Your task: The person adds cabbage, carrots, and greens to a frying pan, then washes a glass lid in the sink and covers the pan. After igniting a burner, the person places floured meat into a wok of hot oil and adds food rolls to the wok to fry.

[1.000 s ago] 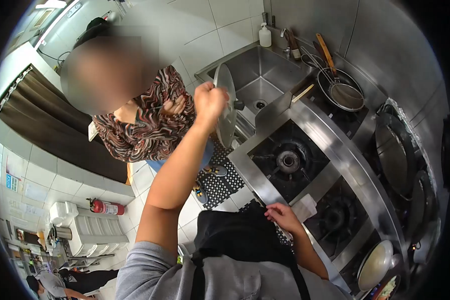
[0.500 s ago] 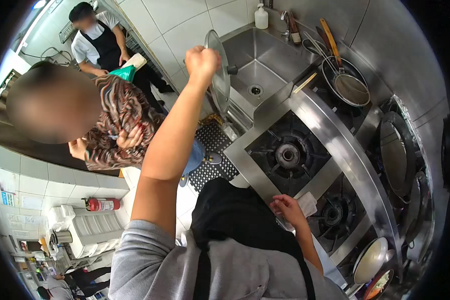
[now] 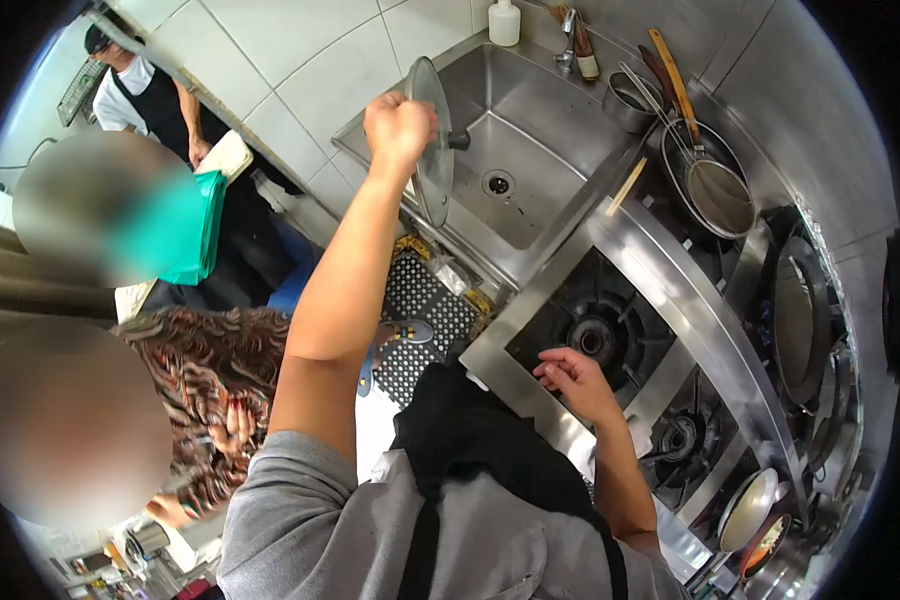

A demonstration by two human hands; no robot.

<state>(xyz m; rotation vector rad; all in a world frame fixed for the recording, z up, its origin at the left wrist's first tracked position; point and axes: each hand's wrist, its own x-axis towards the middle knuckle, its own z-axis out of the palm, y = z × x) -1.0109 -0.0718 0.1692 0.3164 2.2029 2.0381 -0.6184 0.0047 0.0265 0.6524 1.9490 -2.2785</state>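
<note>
A round glass lid (image 3: 432, 185) with a metal rim and a dark knob is held edge-on beside the sink (image 3: 530, 190). My left hand (image 3: 400, 132) is closed on its near side; the exact grip is hidden. Low over the front of the stove (image 3: 500, 362), my right hand (image 3: 576, 384) has loosely bent fingers and nothing visible in it. It is nearest the front burner (image 3: 592, 338). A white cloth (image 3: 638, 437) lies partly hidden behind my right forearm.
Strainers (image 3: 720, 198) rest in a pan behind the stove. Pans (image 3: 748, 512) stand at the lower right, and woks (image 3: 802, 320) line the back. One person in a patterned top (image 3: 215, 400) stands close at left; others carry a green item (image 3: 198, 235) and a pale board (image 3: 228, 155).
My view has shifted toward the sink. My right hand has moved up and forward from the cloth to the front burner. My left hand still holds the lid. People at left have come closer.
</note>
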